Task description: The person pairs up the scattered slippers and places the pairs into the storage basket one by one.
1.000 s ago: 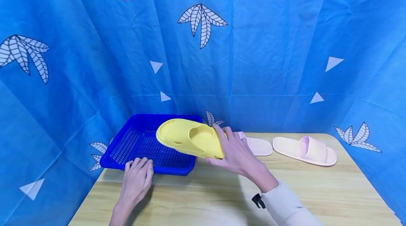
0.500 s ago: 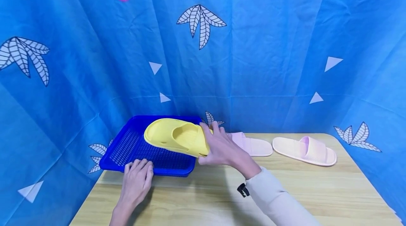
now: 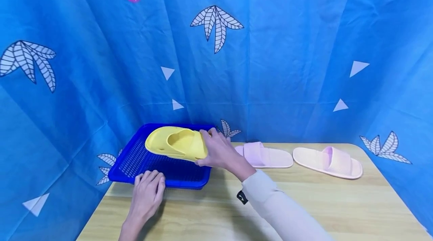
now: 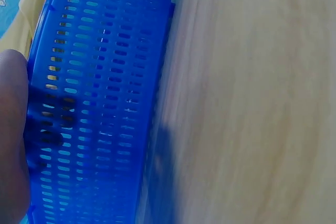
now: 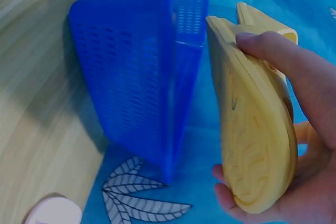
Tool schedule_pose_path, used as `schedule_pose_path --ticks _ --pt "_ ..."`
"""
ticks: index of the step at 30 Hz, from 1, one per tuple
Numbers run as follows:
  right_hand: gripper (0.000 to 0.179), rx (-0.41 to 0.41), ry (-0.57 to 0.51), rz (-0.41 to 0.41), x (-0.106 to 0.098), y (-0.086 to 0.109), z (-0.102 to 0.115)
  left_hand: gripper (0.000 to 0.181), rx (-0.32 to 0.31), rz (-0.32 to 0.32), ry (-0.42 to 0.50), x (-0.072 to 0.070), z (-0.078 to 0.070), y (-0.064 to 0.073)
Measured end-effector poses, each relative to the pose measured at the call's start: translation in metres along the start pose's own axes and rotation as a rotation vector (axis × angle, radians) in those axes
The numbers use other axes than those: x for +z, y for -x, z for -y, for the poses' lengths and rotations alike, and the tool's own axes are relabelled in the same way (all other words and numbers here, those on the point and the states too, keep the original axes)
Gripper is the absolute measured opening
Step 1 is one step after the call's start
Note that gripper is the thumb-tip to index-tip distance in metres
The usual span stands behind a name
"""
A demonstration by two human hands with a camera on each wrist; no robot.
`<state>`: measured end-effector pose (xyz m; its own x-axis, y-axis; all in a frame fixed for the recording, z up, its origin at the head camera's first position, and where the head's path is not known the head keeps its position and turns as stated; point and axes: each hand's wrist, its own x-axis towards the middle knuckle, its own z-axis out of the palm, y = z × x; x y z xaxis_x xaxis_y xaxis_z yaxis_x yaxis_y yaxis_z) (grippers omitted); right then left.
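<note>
Above the blue plastic basket, a yellow clog is held by its heel end in my right hand. The clog's toe points left, over the basket's opening. In the right wrist view, my thumb lies along one edge of the clog and my fingers reach round the other side, its ridged sole showing. My left hand grips the near rim of the basket, fingers curled over it. The left wrist view shows the basket's slotted side wall close by the hand.
Two pink slippers lie on the wooden table: one pink slipper right of the basket, another pink slipper farther right. A blue patterned curtain closes off the back and both sides.
My right hand has carried the yellow clog left, farther over the basket, uncovering more of the nearer pink slipper. My left hand stays on the rim.
</note>
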<state>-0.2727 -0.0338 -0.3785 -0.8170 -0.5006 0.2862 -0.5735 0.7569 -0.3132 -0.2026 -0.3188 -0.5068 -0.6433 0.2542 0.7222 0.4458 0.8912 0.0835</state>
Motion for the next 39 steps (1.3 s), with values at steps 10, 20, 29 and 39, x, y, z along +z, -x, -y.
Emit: schedule_pose_path --ticks 10,20,29,39 --pt "0.088 -0.009 0.087 0.018 0.027 -0.021 0.008 0.023 -0.052 0.034 0.053 -0.008 -0.004 0.003" --pt "0.097 -0.028 0.187 0.131 0.043 -0.035 0.022 0.022 -0.05 0.012 0.06 -0.007 -0.003 0.002" --pt "0.098 -0.027 0.096 0.241 0.063 -0.043 0.021 0.02 -0.05 0.002 0.06 -0.006 -0.003 0.003" --pt "0.094 -0.013 -0.023 0.401 0.067 -0.043 0.029 0.02 -0.05 -0.012 0.06 -0.004 -0.002 0.004"
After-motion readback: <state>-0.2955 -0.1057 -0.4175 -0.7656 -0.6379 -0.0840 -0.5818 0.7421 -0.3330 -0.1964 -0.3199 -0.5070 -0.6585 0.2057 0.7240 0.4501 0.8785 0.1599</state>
